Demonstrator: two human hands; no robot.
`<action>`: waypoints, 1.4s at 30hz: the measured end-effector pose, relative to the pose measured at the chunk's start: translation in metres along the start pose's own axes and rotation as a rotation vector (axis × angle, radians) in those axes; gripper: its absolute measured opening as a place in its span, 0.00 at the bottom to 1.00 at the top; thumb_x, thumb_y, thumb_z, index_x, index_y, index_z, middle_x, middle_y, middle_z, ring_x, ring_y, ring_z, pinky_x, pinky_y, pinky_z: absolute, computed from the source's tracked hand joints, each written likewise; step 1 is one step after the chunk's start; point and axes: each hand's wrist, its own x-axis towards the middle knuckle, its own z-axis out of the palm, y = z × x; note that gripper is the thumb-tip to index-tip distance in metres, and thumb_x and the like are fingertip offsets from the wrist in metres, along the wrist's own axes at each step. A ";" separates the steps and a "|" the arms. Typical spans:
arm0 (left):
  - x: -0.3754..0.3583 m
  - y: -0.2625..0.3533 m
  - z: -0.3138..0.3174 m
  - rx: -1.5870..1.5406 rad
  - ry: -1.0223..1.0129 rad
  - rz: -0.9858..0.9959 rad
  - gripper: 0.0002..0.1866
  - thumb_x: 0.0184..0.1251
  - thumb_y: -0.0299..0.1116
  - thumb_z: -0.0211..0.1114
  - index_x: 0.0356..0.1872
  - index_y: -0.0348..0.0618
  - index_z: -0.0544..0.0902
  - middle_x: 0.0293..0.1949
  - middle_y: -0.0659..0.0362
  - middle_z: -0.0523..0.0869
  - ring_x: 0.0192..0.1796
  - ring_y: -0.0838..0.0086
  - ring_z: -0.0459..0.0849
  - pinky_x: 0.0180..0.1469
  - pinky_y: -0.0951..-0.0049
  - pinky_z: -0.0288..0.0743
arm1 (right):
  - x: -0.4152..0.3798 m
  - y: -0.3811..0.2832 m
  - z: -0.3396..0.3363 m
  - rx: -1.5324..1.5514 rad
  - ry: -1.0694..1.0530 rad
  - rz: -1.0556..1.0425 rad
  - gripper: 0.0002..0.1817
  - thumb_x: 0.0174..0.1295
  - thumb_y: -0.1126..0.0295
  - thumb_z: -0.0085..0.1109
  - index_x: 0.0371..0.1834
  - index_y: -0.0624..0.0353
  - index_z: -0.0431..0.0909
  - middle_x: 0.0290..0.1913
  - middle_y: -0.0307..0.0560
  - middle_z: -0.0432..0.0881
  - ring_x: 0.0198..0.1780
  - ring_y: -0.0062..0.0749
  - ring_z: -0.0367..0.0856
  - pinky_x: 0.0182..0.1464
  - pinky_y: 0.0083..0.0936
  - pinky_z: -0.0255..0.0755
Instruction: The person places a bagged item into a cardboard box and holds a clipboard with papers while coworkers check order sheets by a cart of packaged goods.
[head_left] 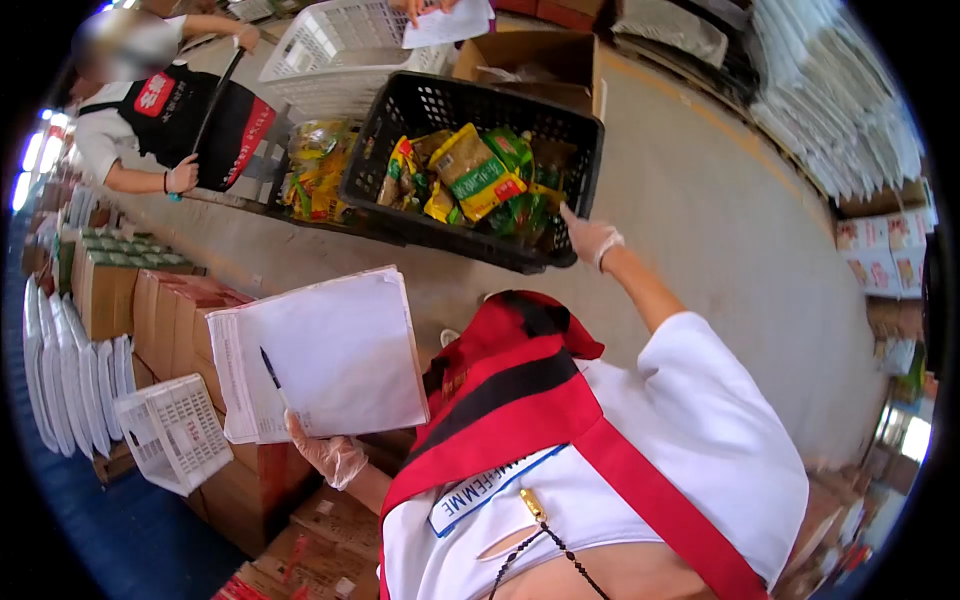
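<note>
My left hand, in a clear plastic glove, grips the lower edge of a stack of papers. A dark pen lies on the stack, its lower end near my thumb. My right hand, also gloved, is on the near right corner of a black crate; its fingers are partly hidden against the rim. Inside the crate are several yellow and green bags. More yellow packets fill a container just left of the black crate.
A person in a dark apron stands at the upper left, holding a black bar. Behind the crate are a white basket and a cardboard box, with another person's hands holding paper. Cartons and a white crate stand left.
</note>
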 end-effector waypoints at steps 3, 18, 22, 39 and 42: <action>-0.021 -0.033 0.035 0.037 0.058 0.120 0.25 0.58 0.43 0.64 0.54 0.39 0.76 0.54 0.54 0.78 0.54 0.62 0.75 0.55 0.60 0.72 | -0.005 -0.011 -0.012 -0.095 -0.135 -0.095 0.41 0.56 0.76 0.48 0.73 0.58 0.40 0.38 0.56 0.83 0.36 0.45 0.84 0.34 0.40 0.76; -0.031 -0.055 0.037 0.010 0.173 0.413 0.26 0.51 0.34 0.69 0.53 0.39 0.76 0.52 0.53 0.79 0.53 0.62 0.77 0.57 0.58 0.73 | 0.047 0.025 0.040 0.718 0.504 0.204 0.17 0.65 0.58 0.43 0.46 0.52 0.79 0.37 0.55 0.83 0.43 0.48 0.81 0.45 0.36 0.73; -0.033 -0.052 0.034 -0.056 0.196 0.401 0.26 0.51 0.35 0.69 0.52 0.38 0.76 0.51 0.52 0.79 0.53 0.63 0.77 0.56 0.58 0.74 | 0.045 0.002 0.038 0.701 0.479 0.183 0.14 0.67 0.61 0.41 0.49 0.48 0.76 0.34 0.57 0.82 0.42 0.48 0.81 0.43 0.39 0.73; -0.018 -0.045 0.046 0.068 0.183 0.468 0.25 0.56 0.42 0.65 0.53 0.39 0.75 0.54 0.52 0.77 0.55 0.62 0.76 0.59 0.61 0.70 | 0.052 -0.003 0.047 -0.060 0.309 -0.231 0.23 0.64 0.62 0.46 0.63 0.54 0.65 0.39 0.53 0.82 0.36 0.47 0.80 0.46 0.36 0.71; -0.018 -0.041 0.047 0.043 0.152 0.453 0.25 0.53 0.36 0.67 0.54 0.39 0.76 0.52 0.54 0.79 0.53 0.63 0.77 0.56 0.60 0.73 | 0.054 0.002 0.055 0.010 0.371 -0.237 0.21 0.64 0.62 0.47 0.59 0.52 0.70 0.35 0.51 0.83 0.33 0.47 0.80 0.44 0.37 0.71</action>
